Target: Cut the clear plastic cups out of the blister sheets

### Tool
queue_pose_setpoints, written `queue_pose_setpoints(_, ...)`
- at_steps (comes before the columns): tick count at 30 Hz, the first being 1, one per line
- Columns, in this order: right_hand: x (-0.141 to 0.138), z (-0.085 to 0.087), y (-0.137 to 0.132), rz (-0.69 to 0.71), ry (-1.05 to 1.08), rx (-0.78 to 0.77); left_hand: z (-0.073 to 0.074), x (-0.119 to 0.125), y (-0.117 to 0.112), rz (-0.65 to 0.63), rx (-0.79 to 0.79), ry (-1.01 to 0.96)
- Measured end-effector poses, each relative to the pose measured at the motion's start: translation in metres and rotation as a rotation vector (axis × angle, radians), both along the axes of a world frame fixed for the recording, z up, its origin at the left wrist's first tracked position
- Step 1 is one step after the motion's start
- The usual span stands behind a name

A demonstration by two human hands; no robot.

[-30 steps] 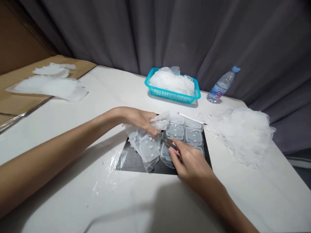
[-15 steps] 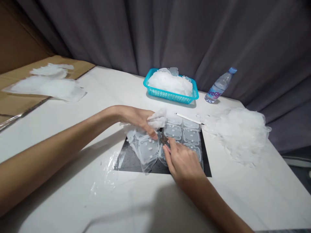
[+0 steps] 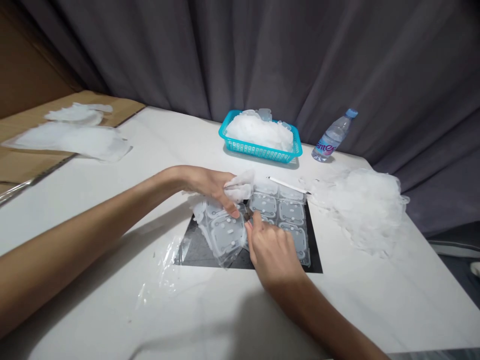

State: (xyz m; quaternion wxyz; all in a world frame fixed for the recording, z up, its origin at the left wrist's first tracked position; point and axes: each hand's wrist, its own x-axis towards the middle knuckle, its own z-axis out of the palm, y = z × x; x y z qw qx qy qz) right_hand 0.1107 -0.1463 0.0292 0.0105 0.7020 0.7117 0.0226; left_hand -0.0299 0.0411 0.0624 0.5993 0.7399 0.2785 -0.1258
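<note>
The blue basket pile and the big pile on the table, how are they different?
The basket pile sits inside a blue basket at the far edge; the loose pile lies straight on the table, beyond the right hand. The loose pile spreads wider. Both are whitish, see-through plastic bits.

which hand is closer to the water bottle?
Right. The right hand lies on the clear sheet over the black mat, below-left of the water bottle. The left hand is further left, holding cut pieces.
</note>
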Motion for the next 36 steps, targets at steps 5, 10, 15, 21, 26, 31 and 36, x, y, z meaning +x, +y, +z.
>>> queue_pose_setpoints(5, 0.000, -0.008, -0.001, 0.019, 0.068, 0.006, -0.004, -0.002, 0.002, -0.007, -0.036, -0.011)
queue_pose_setpoints(10, 0.001, -0.014, -0.002, 0.009, 0.112, 0.067, 0.000, 0.000, 0.000, -0.027, -0.028, 0.001)
queue_pose_setpoints(15, 0.000, -0.009, -0.001, 0.001, 0.024, 0.057, 0.006, 0.002, -0.003, -0.014, -0.026, 0.024)
queue_pose_setpoints(21, 0.001, -0.001, 0.006, 0.022, 0.015, 0.032, 0.005, 0.002, -0.003, -0.029, -0.021, 0.007)
queue_pose_setpoints(26, 0.000, -0.002, 0.008, 0.056, 0.032, 0.030, 0.004, -0.001, 0.001, -0.054, -0.019, -0.009)
queue_pose_setpoints(31, 0.004, -0.007, 0.002, 0.058, 0.025, -0.039, 0.010, -0.010, 0.006, -0.059, 0.042, 0.084)
queue_pose_setpoints(36, 0.024, -0.002, -0.006, 0.050, 0.179, -0.046, 0.016, -0.012, -0.003, -0.148, 0.088, 0.130)
